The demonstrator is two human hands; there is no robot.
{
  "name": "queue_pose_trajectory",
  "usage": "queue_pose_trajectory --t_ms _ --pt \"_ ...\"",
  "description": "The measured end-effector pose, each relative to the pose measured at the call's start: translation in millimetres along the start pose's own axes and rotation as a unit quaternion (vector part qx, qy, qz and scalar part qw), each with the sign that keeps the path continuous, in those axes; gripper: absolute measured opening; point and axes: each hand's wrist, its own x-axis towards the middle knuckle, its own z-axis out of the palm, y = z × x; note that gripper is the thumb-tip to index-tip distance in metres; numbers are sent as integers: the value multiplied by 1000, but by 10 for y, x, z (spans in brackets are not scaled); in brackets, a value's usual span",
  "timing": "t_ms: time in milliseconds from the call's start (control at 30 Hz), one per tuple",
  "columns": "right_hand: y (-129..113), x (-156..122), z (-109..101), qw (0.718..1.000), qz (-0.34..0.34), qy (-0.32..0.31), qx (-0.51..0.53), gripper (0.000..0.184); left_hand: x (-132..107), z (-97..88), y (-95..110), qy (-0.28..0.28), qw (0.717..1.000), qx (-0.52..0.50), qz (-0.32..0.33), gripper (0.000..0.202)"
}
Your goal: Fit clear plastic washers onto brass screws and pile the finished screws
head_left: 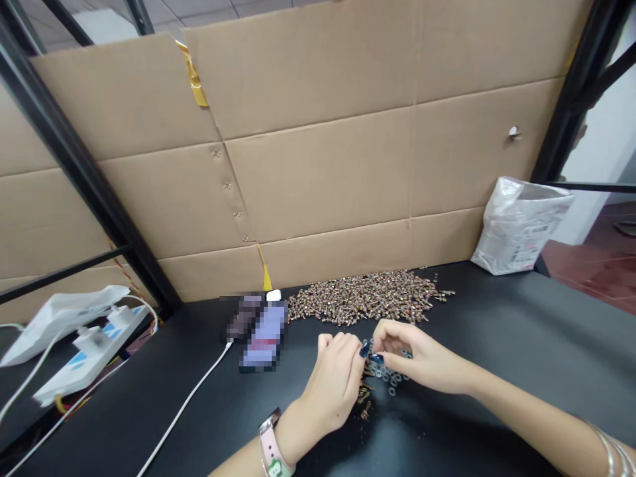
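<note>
My left hand (334,379) is closed, its fingers curled inward and its thumb pressed against the index finger. My right hand (412,354) meets it from the right with thumb and forefinger in a pinch. The fingertips of both hands, with dark blue nails, come together; whatever they hold is too small or hidden to make out. Beneath and beside the fingertips lies a small pile of grey ring-shaped washers (390,374). A few brassy screws (365,397) lie below my left hand, partly covered by it. Behind both hands spreads a big heap of small brassy screws (368,295).
A phone (263,338) and a dark device (244,318) with a white cable (191,395) lie left of the heap. A white plastic bag (521,225) stands at the back right. Cardboard (318,179) walls the black table's rear; a power strip (94,354) is far left.
</note>
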Motion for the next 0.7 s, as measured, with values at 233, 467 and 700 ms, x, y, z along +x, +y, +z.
queue_pose_trajectory --t_ms 233,467,700 --pt "99 -24 396 939 208 26 273 40 -31 26 128 44 998 41 13 24" --pt "-28 -120 512 917 186 40 351 38 -48 80 172 50 998 20 -24 29" --pt "26 -119 542 924 172 41 340 44 -80 48 194 44 999 -15 -24 21"
